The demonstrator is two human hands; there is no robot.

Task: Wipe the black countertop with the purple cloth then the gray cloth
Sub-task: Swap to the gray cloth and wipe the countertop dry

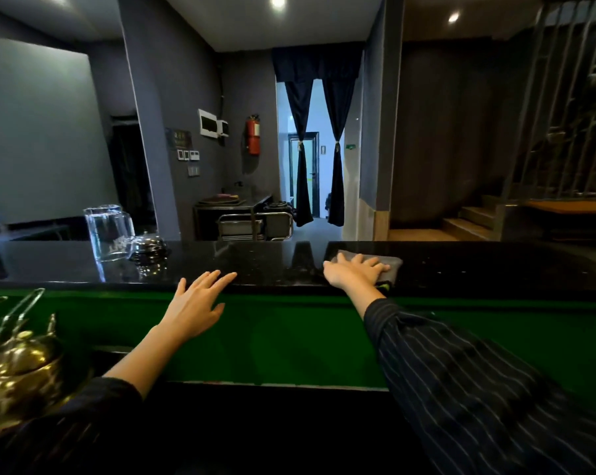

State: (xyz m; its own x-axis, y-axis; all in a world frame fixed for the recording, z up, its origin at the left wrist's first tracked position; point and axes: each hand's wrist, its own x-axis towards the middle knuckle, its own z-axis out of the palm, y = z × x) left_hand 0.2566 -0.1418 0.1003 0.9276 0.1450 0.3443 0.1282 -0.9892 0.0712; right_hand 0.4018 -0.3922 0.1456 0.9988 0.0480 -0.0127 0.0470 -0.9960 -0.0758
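Note:
The black countertop [248, 262] runs across the view as a glossy, speckled bar top. A gray cloth [390, 262] lies flat on it at centre right. My right hand [353, 270] presses palm-down on that cloth with fingers spread, covering its left part. My left hand [197, 303] is open and holds nothing; its fingertips rest at the counter's near edge, left of the cloth. No purple cloth is visible.
Upturned clear glasses [106, 231] and a small metal service bell [148, 247] stand on the counter's left part. A brass kettle [19, 365] sits low at the left, below the counter. A green panel [289, 341] fronts the counter under my arms.

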